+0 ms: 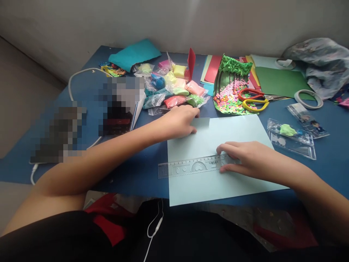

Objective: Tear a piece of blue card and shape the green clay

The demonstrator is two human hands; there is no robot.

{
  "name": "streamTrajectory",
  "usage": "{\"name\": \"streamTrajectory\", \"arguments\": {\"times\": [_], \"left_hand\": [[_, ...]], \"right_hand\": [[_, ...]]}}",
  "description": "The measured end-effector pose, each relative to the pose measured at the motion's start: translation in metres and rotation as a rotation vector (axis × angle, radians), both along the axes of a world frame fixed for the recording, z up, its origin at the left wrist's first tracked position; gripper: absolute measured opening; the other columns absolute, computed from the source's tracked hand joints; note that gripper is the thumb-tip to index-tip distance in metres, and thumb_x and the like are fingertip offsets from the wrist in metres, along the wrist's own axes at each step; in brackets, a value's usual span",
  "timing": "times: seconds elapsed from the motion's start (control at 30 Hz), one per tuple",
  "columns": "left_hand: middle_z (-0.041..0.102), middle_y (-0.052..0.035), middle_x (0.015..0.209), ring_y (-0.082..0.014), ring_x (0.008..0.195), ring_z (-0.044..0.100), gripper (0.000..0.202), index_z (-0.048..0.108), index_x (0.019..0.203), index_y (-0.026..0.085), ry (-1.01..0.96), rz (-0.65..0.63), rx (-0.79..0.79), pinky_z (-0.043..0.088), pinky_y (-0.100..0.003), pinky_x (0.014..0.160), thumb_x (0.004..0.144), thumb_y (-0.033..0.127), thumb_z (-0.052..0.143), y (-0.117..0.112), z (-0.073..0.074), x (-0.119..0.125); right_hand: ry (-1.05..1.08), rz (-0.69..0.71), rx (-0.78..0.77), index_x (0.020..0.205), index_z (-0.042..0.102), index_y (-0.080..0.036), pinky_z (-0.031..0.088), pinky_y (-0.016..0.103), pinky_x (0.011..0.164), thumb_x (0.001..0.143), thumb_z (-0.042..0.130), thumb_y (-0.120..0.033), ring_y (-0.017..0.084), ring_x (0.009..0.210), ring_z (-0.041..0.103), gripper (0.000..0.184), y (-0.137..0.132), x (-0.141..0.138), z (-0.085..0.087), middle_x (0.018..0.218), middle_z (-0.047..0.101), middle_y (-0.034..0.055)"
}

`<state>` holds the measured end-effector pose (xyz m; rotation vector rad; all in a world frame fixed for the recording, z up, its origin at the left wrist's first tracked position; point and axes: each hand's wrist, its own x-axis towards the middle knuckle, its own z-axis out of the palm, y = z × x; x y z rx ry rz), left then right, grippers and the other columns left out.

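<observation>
A pale blue sheet of paper (pixel 196 193) lies on the table in front of me, with a clear plastic ruler (pixel 199 166) across it. The ruler's left end sticks out past the sheet's left edge. My right hand (pixel 242 156) grips the ruler near its right end, thumb below and fingers above. At the sheet's upper left corner is my left hand (pixel 180 122), thumb and fingers apart, close to the bagged clay. A small darker rectangle (pixel 203 123) shows beside its fingers; whether this is a separate piece of paper I cannot tell.
Behind the sheet lie bags of coloured clay (pixel 177 85), a flower-decorated clay piece (pixel 231 83) and red-and-yellow scissors (pixel 255 100). To the right are a tape roll (pixel 308 99), clear packets (pixel 293 138) and green paper (pixel 280 82). Blurred devices (pixel 58 133) and a white cable sit left.
</observation>
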<state>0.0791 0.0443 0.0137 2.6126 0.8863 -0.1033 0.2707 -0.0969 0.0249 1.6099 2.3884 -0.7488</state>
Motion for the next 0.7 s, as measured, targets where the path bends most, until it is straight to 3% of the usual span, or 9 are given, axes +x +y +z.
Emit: {"name": "streamTrajectory", "arguments": {"times": [0.1, 0.17, 0.33, 0.7], "left_hand": [[0.066, -0.0084, 0.092, -0.0222, 0.086, 0.061, 0.015, 0.068, 0.089, 0.015, -0.142, -0.057, -0.007, 0.042, -0.03, 0.07, 0.078, 0.02, 0.059, 0.002, -0.004, 0.001], [0.068, -0.0064, 0.085, -0.0195, 0.08, 0.061, 0.013, 0.069, 0.082, 0.016, -0.242, -0.102, -0.06, 0.042, -0.029, 0.068, 0.079, 0.019, 0.056, 0.003, -0.006, 0.001], [0.069, -0.0025, 0.075, -0.016, 0.071, 0.061, 0.014, 0.071, 0.078, 0.016, -0.345, -0.157, -0.152, 0.042, -0.028, 0.067, 0.077, 0.02, 0.057, 0.007, 0.0, -0.001], [0.064, 0.0002, 0.07, -0.0151, 0.072, 0.058, 0.016, 0.071, 0.078, 0.019, -0.299, -0.175, -0.061, 0.04, -0.029, 0.07, 0.079, 0.027, 0.057, 0.001, 0.026, -0.01]], "right_hand": [[0.006, 0.024, 0.036, 0.101, 0.055, -0.023, 0.035, 0.026, 0.054, 0.089, 0.053, -0.037, 0.017, 0.063, 0.061, 0.019, -0.002, -0.001, -0.002, 0.093, 0.068, 0.0038], [0.017, 0.024, 0.056, 0.1, 0.055, -0.022, 0.035, 0.025, 0.053, 0.089, 0.052, -0.036, 0.017, 0.062, 0.061, 0.018, -0.004, -0.001, -0.003, 0.092, 0.068, 0.0039], [0.036, 0.007, 0.057, 0.098, 0.054, -0.022, 0.034, 0.025, 0.052, 0.091, 0.051, -0.035, 0.014, 0.055, 0.057, 0.015, -0.005, -0.002, -0.003, 0.089, 0.068, 0.0023], [0.014, -0.056, 0.014, 0.091, 0.05, -0.023, 0.032, 0.025, 0.052, 0.09, 0.048, -0.042, 0.015, 0.054, 0.054, 0.02, -0.006, -0.004, -0.002, 0.073, 0.063, -0.0003]]}}
